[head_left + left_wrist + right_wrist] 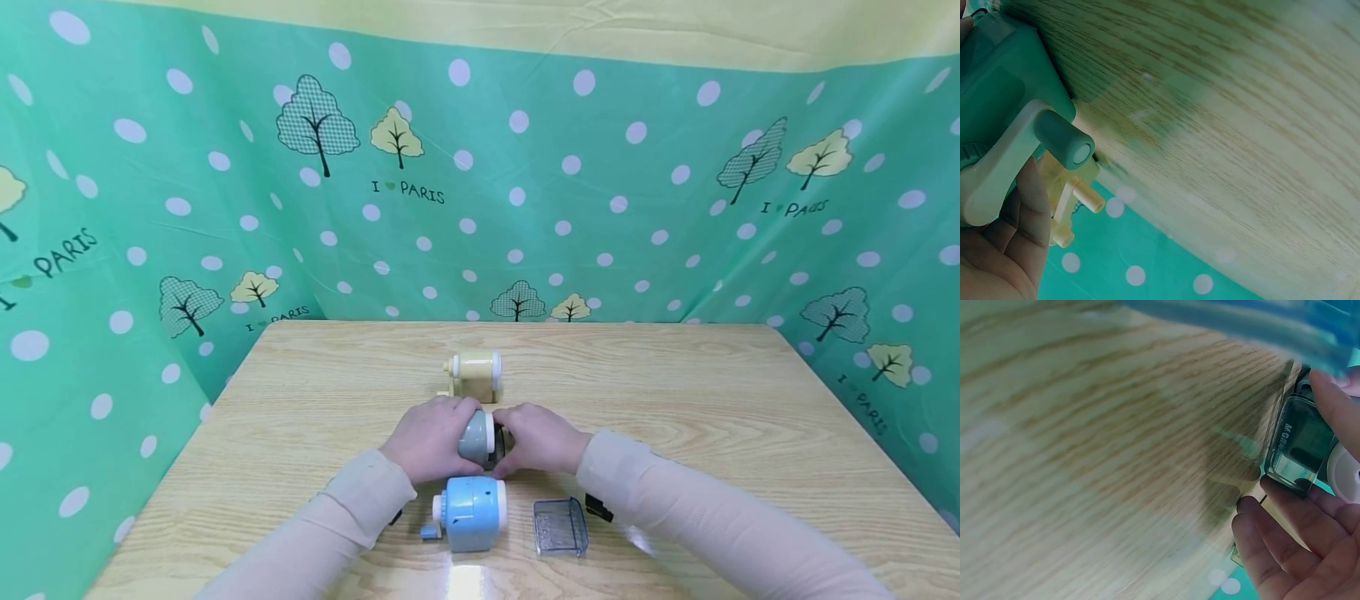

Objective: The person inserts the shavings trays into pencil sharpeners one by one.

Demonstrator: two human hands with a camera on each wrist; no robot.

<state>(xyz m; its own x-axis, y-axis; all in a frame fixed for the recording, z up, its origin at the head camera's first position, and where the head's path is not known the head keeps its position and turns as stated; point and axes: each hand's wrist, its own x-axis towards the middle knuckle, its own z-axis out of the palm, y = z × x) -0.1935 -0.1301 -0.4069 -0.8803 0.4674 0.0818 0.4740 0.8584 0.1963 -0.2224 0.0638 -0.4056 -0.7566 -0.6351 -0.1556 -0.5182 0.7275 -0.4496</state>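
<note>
A grey-green crank pencil sharpener (pixel 474 437) stands mid-table between both hands. My left hand (pixel 431 442) grips its left side; in the left wrist view the fingers of that hand (pixel 1016 250) curl beneath the crank handle (pixel 1063 140). On the other side, my right hand (pixel 542 437) holds a clear drawer (pixel 1297 444) at the sharpener's lower part, thumb on one edge and fingers on the opposite one in the right wrist view. Whether the drawer sits fully inside cannot be told.
Nearer the front is a blue sharpener (pixel 472 512), with a separate clear drawer (pixel 560 529) to its right. A cream sharpener (pixel 476 375) stands behind the hands. Beyond the wooden table (pixel 675 392) hangs a green dotted curtain (pixel 420 275).
</note>
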